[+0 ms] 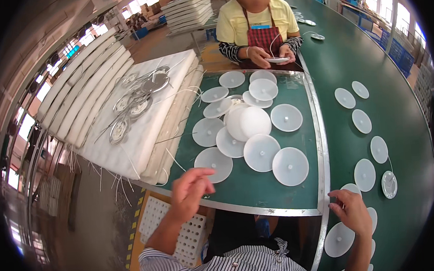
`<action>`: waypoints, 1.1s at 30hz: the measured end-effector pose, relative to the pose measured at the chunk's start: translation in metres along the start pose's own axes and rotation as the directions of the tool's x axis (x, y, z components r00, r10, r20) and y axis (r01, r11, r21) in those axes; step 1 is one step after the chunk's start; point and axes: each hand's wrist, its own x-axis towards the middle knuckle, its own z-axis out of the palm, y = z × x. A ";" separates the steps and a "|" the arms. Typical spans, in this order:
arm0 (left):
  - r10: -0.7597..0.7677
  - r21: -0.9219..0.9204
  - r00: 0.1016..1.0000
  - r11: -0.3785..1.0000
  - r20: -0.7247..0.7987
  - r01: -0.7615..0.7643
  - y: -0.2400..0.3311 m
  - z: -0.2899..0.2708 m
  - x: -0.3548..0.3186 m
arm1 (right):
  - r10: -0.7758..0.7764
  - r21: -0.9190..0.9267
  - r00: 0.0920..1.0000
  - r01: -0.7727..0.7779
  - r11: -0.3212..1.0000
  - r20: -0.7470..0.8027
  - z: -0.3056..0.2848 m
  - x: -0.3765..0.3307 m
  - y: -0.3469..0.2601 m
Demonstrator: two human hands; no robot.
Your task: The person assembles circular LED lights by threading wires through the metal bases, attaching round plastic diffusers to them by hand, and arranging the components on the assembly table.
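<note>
My left hand [190, 194] hovers at the near left edge of the green table, fingers apart with nothing between them. Just beyond its fingertips lies a round white translucent disc [213, 165]. Loosely curled and empty, my right hand [351, 211] is over the near part of the green belt, beside the metal rail. A white disc [351, 189] lies partly hidden behind its knuckles, and another disc [339, 240] rests just below its wrist. More white discs [262, 153] spread over the table, some overlapping around a small pile [255, 121].
At left, stacked white foam trays [161, 89] carry metal-rimmed round parts [140, 106] with loose wires. Further discs [364, 175] and a wired round part [389, 184] lie on the belt. Across the table a person [258, 32] holds a wired round part [277, 59]. A metal rail [318, 131] separates table and belt.
</note>
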 end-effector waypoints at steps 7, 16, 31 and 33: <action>0.258 0.925 0.949 0.372 -0.179 0.074 0.041 -0.098 -0.016 | -0.145 -0.040 0.965 0.157 0.987 0.218 0.028 0.019 -0.023; 0.243 0.924 0.898 0.201 -0.368 0.324 -0.003 -0.112 -0.036 | -0.227 -0.013 0.921 0.243 0.970 0.316 0.039 0.030 -0.034; 0.570 0.992 0.818 0.130 -0.074 0.000 0.003 -0.156 -0.019 | -0.441 0.253 0.657 0.366 0.896 0.611 0.085 0.089 -0.087; 0.615 0.991 0.786 0.133 -0.066 -0.021 0.003 -0.158 -0.012 | -0.478 0.340 0.668 0.337 0.878 0.570 0.100 0.111 -0.098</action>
